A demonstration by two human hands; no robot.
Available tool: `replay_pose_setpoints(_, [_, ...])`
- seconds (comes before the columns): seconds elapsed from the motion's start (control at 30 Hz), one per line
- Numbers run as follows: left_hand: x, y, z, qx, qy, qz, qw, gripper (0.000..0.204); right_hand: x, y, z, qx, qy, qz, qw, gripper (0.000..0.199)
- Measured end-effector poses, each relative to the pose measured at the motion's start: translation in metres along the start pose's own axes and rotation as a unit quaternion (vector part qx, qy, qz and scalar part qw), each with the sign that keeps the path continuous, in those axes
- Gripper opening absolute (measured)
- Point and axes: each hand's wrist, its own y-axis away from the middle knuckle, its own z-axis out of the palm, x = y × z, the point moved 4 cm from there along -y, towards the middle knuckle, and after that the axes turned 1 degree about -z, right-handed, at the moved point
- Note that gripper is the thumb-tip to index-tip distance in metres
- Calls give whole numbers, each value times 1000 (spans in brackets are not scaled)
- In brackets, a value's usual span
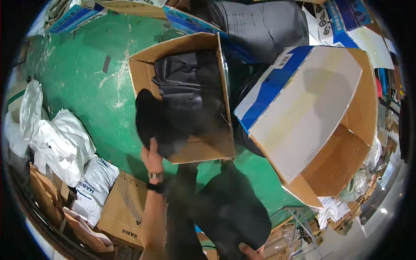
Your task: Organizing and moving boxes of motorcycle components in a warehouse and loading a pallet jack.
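Note:
My left hand (152, 158) has its fingers closed on the lower edge of a black, round-edged flat piece (149, 117). That piece overlaps the near left side of an open cardboard box (136, 67) on the green floor. Inside the box lie folded black sheets (188, 78) with a dull sheen. Low in the view, my right hand (251, 251) shows mostly its thumb, pressed on the rim of another black, rounded piece (238, 208). Its other fingers are hidden beneath. What kind of thing the black pieces are I cannot tell.
A larger open box (303, 108), white and blue outside, stands tilted at the right. White plastic bags (63, 143) and a flattened carton (123, 208) lie at the left. A metal stand (299, 221) is at lower right. Behind sits a grey wrapped bundle (266, 28).

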Motion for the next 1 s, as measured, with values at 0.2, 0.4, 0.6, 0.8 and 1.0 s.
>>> replay_pose_setpoints(0.2, [69, 47, -36, -54, 163, 51, 984, 34, 6, 9, -6, -10, -58, 9, 998, 70])
replay_pose_setpoints(0.4, [105, 64, -12, -90, 209, 27, 973, 31, 14, 3, -25, -14, -27, -72, 997, 65])
replay_pose_setpoints(0.6, [126, 68, 29, -157, 319, 33, 934, 42, 30, 1, -38, 24, -4, -149, 988, 65])
replay_pose_setpoints(0.8, [4, -4, 51, -98, 97, -164, 977, 27, 29, 1, -26, 29, -8, -120, 992, 64])
replay_pose_setpoints(1.0, [-52, -44, 82, -180, -514, 117, 831, 22, 46, -19, -24, -14, -53, -90, 994, 70])
